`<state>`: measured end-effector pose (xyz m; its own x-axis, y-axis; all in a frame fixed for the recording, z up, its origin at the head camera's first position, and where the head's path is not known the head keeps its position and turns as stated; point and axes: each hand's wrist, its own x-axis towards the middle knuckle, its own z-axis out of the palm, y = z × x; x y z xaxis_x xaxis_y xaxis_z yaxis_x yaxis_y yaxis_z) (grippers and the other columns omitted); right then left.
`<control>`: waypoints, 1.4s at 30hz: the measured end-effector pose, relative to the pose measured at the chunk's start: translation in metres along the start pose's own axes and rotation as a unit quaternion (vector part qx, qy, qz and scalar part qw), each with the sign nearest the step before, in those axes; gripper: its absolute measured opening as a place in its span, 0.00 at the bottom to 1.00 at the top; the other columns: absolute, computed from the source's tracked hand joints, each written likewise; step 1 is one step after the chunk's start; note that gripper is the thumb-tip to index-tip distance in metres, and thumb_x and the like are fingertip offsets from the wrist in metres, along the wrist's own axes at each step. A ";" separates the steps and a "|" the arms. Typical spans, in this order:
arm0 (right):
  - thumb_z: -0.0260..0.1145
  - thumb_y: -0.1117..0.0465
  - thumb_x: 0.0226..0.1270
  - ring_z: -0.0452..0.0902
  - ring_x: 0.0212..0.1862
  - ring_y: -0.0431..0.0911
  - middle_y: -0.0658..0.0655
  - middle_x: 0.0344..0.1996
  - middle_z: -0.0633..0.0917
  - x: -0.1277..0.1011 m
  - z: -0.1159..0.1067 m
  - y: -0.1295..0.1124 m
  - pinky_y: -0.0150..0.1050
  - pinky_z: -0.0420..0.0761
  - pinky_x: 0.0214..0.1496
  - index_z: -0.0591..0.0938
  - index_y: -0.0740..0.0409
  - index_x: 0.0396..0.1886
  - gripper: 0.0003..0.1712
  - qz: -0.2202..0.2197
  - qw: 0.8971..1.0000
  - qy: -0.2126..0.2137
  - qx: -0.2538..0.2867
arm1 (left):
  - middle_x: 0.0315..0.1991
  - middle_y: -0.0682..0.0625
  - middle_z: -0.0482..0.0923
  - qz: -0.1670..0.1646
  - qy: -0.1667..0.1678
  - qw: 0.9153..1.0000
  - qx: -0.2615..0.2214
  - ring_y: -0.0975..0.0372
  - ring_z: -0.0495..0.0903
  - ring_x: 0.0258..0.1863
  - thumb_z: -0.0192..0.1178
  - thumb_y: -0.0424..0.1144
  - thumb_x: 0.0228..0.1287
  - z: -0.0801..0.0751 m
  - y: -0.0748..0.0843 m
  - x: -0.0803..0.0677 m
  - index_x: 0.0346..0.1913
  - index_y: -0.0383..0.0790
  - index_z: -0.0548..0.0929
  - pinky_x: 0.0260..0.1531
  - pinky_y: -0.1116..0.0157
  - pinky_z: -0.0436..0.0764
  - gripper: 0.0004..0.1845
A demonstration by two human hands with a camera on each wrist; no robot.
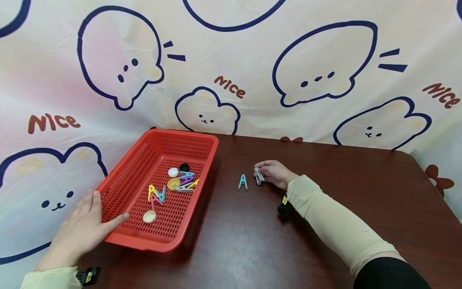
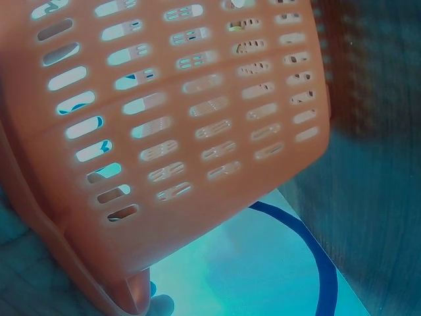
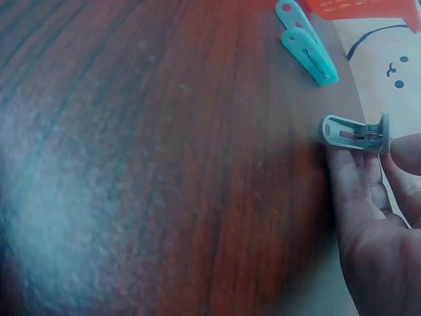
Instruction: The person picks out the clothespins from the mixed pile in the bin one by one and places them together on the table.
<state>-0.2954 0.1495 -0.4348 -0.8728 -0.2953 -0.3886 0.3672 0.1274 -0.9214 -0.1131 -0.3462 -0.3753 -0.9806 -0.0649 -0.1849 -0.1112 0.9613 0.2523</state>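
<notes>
Resting on the dark wooden table, the right hand lies with its fingertips against a grey clothes peg in the head view. The peg sits at the tips of the fingers, on the side toward the red basket. A blue clothes peg lies on the table just beside the grey one, apart from the fingers, between them and the basket. The left hand lies flat against the near left corner of the basket, fingers straight and slightly spread, the thumb reaching over the rim. Inside the basket lie several coloured pegs and bottle caps. A printed cloth with bear figures hangs behind the table.

Left wrist view: the slotted basket wall fills most of the frame. One fingertip presses against its lower edge; how the remaining fingers lie cannot be told from this view.

Right wrist view: the grey clothes peg stands at the ends of the fingers, touched from below by two fingertips and from the right by the thumb in a light pinch. The blue clothes peg lies farther up the table, clear of the hand, near the basket corner.
</notes>
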 end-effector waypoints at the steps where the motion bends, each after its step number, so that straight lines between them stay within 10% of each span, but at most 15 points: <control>1: 0.51 0.70 0.82 0.84 0.48 0.45 0.63 0.51 0.84 0.000 0.001 0.000 0.37 0.83 0.48 0.72 0.74 0.67 0.20 -0.001 1.000 0.000 -0.001 | 0.72 0.13 0.32 0.000 0.001 1.000 0.001 0.20 0.40 0.70 0.48 0.73 0.70 -0.001 0.000 0.000 0.72 0.11 0.35 0.60 0.21 0.51 0.66; 19: 0.62 0.68 0.76 0.82 0.45 0.45 0.62 0.49 0.83 -0.004 0.014 0.002 0.41 0.84 0.51 0.78 0.74 0.60 0.18 -0.043 0.992 0.025 -0.119 | 0.72 0.13 0.34 -0.001 0.011 1.000 0.000 0.20 0.41 0.70 0.50 0.73 0.69 -0.003 0.002 0.001 0.73 0.11 0.36 0.61 0.21 0.49 0.66; 28: 0.66 0.63 0.73 0.81 0.36 0.46 0.59 0.43 0.85 -0.011 0.024 0.002 0.37 0.82 0.38 0.82 0.67 0.53 0.14 -0.081 0.967 0.052 -0.234 | 0.72 0.13 0.32 -0.003 0.002 1.000 -0.001 0.20 0.39 0.70 0.49 0.74 0.70 -0.002 0.001 0.000 0.73 0.11 0.35 0.61 0.21 0.50 0.66; 42: 0.64 0.65 0.75 0.87 0.42 0.50 0.63 0.49 0.82 -0.011 0.033 0.000 0.41 0.87 0.46 0.82 0.67 0.55 0.14 -0.066 0.974 0.043 -0.212 | 0.72 0.13 0.31 -0.002 0.006 1.000 -0.002 0.20 0.39 0.70 0.49 0.73 0.70 -0.003 0.001 0.000 0.73 0.11 0.35 0.61 0.21 0.48 0.66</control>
<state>-0.2748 0.1216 -0.4306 -0.9338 -0.2575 -0.2485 0.1001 0.4785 -0.8723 -0.1140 -0.3459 -0.3723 -0.9819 -0.0720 -0.1752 -0.1159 0.9601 0.2546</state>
